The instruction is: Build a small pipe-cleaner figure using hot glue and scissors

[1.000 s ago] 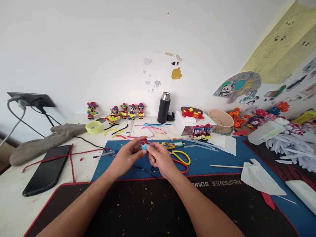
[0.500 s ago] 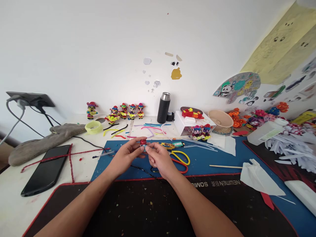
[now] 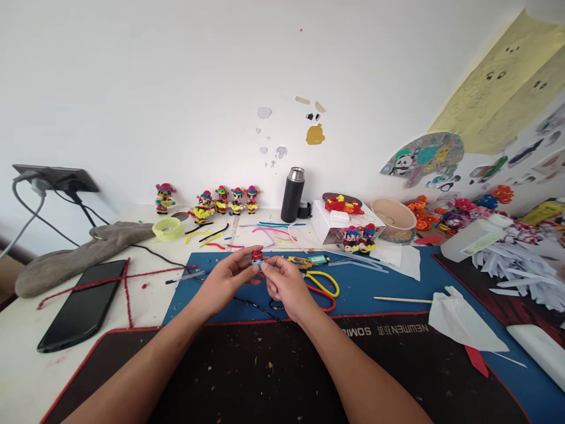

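Between the fingertips of both hands is a small red piece (image 3: 256, 255) with a bit of light blue below it, seemingly made of pipe cleaner. My left hand (image 3: 229, 274) pinches it from the left with thumb and index finger. From the right, my right hand (image 3: 285, 281) grips its lower part, the other fingers curled in. Much of the piece is hidden by the fingers. Behind and right of my right hand lie scissors (image 3: 327, 284) with a yellow and a red handle loop. Dark red pipe cleaners (image 3: 99, 284) lie across a black phone (image 3: 82, 309) at the left.
Several small colourful figures (image 3: 203, 206) stand along the wall. Loose pipe-cleaner pieces (image 3: 218, 235) lie before them. A black thermos (image 3: 293, 195) stands open beside a white box (image 3: 326, 222). A wooden stick (image 3: 399, 300) and a white tissue (image 3: 463, 321) lie at the right.
Both hands keep their pinch on the small red piece with hardly any movement. The view has shifted very slightly.
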The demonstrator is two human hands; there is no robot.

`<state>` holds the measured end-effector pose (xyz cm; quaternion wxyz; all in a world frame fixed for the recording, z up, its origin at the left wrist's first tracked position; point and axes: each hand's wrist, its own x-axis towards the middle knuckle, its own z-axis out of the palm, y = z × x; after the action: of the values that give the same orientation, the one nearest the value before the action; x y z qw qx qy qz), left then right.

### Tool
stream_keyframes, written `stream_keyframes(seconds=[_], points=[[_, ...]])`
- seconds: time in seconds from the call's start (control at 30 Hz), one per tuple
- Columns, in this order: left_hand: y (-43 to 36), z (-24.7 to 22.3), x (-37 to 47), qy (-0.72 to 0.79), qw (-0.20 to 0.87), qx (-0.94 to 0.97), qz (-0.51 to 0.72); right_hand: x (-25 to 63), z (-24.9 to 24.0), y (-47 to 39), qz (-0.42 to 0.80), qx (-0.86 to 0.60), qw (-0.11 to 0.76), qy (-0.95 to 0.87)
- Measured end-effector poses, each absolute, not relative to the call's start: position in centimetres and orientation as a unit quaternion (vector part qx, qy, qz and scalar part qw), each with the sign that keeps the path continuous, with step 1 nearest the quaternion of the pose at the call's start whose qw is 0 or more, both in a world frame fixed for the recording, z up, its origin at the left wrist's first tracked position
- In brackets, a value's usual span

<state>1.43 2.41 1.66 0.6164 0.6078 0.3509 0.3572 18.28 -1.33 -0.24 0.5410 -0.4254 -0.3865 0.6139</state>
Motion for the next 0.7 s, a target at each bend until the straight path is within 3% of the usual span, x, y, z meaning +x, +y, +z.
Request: stream_keyframes(seconds=[0.7], points=[[2.47,1.65,1.29,0.370,0.605,0.609,0.354,18.27,-0.29,-1.29,0.615,-0.429,0.534,-0.390]])
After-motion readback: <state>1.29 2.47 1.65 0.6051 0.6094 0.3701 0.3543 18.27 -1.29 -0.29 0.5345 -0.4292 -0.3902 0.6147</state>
